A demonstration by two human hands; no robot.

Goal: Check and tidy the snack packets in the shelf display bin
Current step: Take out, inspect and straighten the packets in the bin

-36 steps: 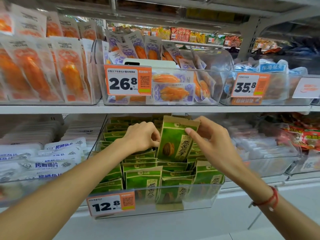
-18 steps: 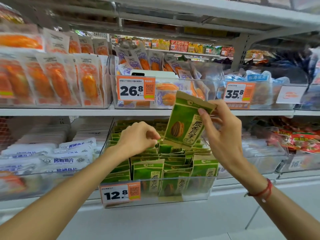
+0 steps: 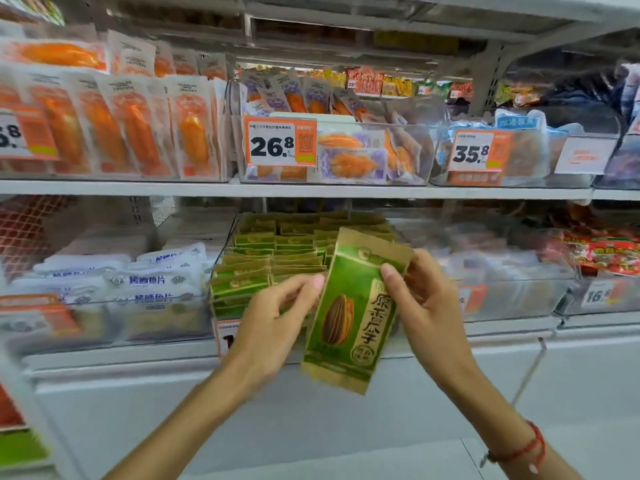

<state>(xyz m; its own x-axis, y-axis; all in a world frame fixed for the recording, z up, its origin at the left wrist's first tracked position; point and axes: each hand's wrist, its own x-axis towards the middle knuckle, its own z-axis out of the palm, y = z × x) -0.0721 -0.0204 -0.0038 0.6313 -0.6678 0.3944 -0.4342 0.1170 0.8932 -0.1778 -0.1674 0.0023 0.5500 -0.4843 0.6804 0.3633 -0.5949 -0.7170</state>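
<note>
A green and gold sunflower-seed packet point(image 3: 353, 313) is held upright in front of the lower shelf, clear of its bin. My right hand point(image 3: 429, 306) pinches its right edge near the top, thumb on the front. My left hand point(image 3: 277, 317) touches its left edge with the fingertips; whether it grips is unclear. Behind them stands the clear display bin point(image 3: 221, 258) with several rows of the same green packets point(image 3: 263, 268). My hands hide the bin's front wall and most of its price tag point(image 3: 227, 337).
White fish-slice packs point(image 3: 149, 282) fill the bin to the left, pale packs point(image 3: 502, 271) the bin to the right. The upper shelf point(image 3: 311, 191) carries bins of orange packets with tags 26.8 point(image 3: 280, 142) and 35.8 point(image 3: 476, 152). A white cabinet front lies below.
My right hand has brought the packet down and toward me, out in front of the bin. My left hand has left the bin's packets and come up to the packet's left edge.
</note>
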